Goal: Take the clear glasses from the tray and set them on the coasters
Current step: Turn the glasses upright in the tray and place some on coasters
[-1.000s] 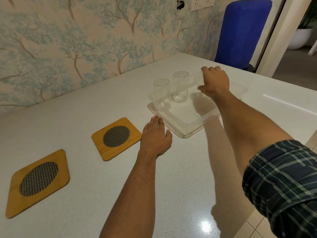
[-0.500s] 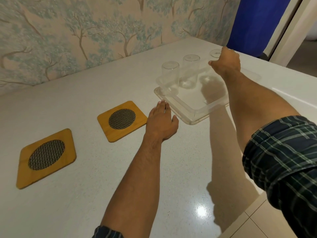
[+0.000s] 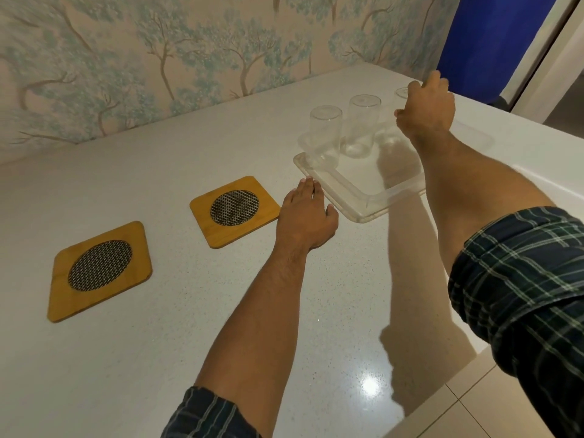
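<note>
A clear plastic tray sits on the white table and holds three clear glasses. Two of them, the left glass and the middle glass, stand upright and free along the tray's far side. My right hand is wrapped around the third glass, hiding most of it; only its rim and blurred base show. My left hand lies flat, palm down, on the table just left of the tray's near corner. Two square wooden coasters with dark mesh centres, the near-right coaster and the left coaster, lie bare to its left.
The table runs along a wall papered with trees. A blue chair back stands beyond the far corner. The table's near right edge drops to a tiled floor.
My right hand has moved from above the tray's middle to its far side and closed around the third glass. The left hand has stayed flat on the table. The view has tilted down.
</note>
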`<state>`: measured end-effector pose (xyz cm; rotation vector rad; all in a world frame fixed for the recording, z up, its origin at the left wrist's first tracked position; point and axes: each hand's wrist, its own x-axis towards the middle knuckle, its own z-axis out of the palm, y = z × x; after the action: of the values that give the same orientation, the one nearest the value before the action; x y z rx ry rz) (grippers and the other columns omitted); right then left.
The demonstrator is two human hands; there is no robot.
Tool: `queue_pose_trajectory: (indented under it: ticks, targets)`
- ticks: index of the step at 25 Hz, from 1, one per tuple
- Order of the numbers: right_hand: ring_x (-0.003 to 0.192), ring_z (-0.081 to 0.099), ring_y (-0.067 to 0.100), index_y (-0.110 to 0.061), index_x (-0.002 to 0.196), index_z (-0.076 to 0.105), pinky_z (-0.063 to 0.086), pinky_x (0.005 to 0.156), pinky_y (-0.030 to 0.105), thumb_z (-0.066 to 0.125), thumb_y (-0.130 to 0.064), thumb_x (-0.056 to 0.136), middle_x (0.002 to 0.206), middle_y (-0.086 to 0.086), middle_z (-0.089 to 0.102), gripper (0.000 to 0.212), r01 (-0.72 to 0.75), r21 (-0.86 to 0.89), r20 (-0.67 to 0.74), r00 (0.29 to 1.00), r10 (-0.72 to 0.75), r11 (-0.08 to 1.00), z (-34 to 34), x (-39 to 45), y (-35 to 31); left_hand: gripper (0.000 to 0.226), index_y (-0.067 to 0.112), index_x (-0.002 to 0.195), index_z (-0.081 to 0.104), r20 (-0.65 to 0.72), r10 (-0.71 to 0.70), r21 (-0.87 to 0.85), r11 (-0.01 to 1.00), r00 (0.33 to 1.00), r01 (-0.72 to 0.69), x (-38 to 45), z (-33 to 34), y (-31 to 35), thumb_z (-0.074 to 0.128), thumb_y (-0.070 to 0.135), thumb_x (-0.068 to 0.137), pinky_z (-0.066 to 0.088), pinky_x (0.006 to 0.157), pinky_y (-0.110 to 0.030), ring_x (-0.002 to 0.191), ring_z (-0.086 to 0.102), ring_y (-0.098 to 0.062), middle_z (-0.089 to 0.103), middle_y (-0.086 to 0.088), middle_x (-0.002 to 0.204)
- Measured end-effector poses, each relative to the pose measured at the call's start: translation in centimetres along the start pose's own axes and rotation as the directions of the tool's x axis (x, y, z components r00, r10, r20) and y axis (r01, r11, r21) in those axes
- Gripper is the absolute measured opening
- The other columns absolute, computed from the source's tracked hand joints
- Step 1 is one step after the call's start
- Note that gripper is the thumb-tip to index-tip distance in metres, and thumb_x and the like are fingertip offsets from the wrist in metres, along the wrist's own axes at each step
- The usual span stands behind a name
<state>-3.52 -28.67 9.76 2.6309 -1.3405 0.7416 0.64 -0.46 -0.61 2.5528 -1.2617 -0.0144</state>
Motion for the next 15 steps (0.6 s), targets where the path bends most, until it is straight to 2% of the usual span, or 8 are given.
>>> queue_pose_trajectory:
  ticks: [3, 10, 15]
  targets:
    - [0.120, 0.049, 0.036, -0.010, 0.133, 0.057, 0.047, 0.097, 0.046, 0.076, -0.025, 0.087, 0.134, 0.017, 0.052, 0.052, 0.036, 0.003, -0.002, 0.999, -0.036, 0.999, -0.5, -0.6, -0.2, 0.068, 0.002, 0.158, 0.018, 0.003, 0.003, 0.008, 1.000, 1.000, -0.004, -0.2, -0.2, 0.3, 0.031, 0.038, 0.102, 0.009, 0.126, -0.039, 0.155, 0.012, -0.025, 0.015, -0.015, 0.167]
    - [0.114, 0.054, 0.038, -0.007, 0.134, 0.057, 0.049, 0.094, 0.047, 0.074, -0.010, 0.086, 0.129, 0.020, 0.058, 0.051, 0.073, 0.012, 0.048, 0.996, -0.074, 0.997, -1.1, -2.0, -0.4, 0.068, -0.001, 0.157, 0.019, 0.023, -0.002, -0.047, 0.999, 1.000, 0.003, 0.2, -0.6, 0.4, 0.037, 0.035, 0.101, 0.009, 0.126, -0.040, 0.154, 0.014, -0.029, 0.019, -0.018, 0.165]
    - [0.119, 0.055, 0.038, -0.008, 0.142, 0.048, 0.050, 0.095, 0.047, 0.075, -0.005, 0.084, 0.139, 0.018, 0.053, 0.064, 0.104, 0.060, 0.102, 0.989, -0.110, 0.993, -1.1, -2.5, 0.6, 0.068, 0.001, 0.155, 0.024, -0.034, -0.029, -0.078, 0.997, 0.999, 0.026, 0.3, 0.1, 0.4, 0.040, 0.037, 0.100, 0.011, 0.125, -0.040, 0.152, 0.020, -0.027, 0.025, -0.016, 0.164]
